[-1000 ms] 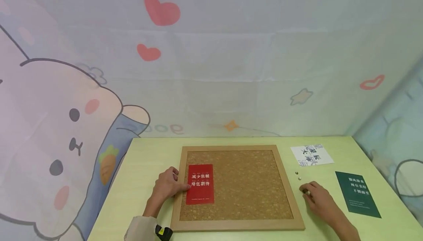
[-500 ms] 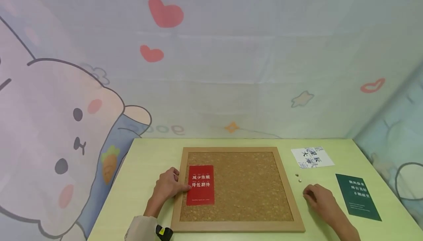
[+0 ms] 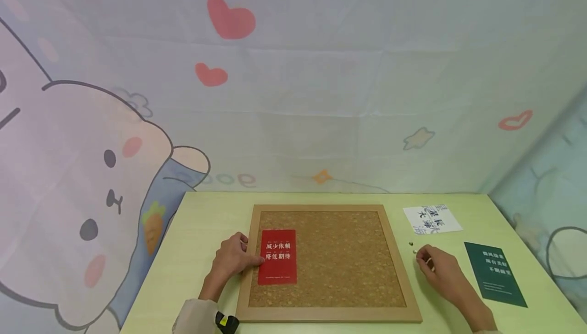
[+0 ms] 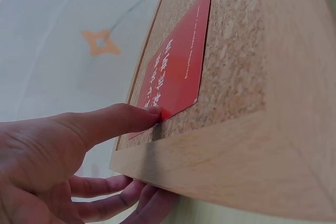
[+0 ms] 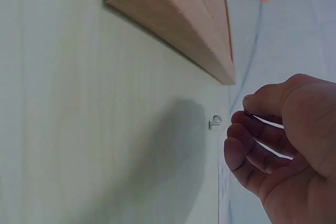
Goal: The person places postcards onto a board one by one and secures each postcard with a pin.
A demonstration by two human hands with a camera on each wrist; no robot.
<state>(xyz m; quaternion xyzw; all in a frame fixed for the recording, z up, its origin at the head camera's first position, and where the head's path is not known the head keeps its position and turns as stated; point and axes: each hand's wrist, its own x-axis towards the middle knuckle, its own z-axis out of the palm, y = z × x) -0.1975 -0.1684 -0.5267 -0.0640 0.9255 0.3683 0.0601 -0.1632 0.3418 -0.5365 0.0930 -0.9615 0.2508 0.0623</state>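
Observation:
My left hand (image 3: pixel 231 256) rests at the left side of a wood-framed cork board (image 3: pixel 344 257). Its straight thumb presses the edge of a red card (image 4: pixel 181 72) with white lettering onto the cork, while the other fingers lie along the frame's outer side, tips hidden. Right of the board, my right hand (image 3: pixel 442 272) is just above the table. In the right wrist view, its thumb and index finger pinch a tiny dark pushpin (image 5: pixel 248 113), mostly covered. Close to those fingertips, a pushpin (image 5: pixel 215 122) sits on the table; a second pushpin (image 3: pixel 410 244) lies slightly farther back.
A white card (image 3: pixel 433 219) with black lettering lies at the table's back right. In front of it, farther right, is a dark green card (image 3: pixel 495 274). A printed cloth backdrop (image 3: pixel 312 94) rises behind the pale yellow-green table (image 3: pixel 206 212).
My right hand first lowered slightly, then rose and shifted a little left toward the loose pushpins. The left hand and the red card stay in place. The head view tilted slightly.

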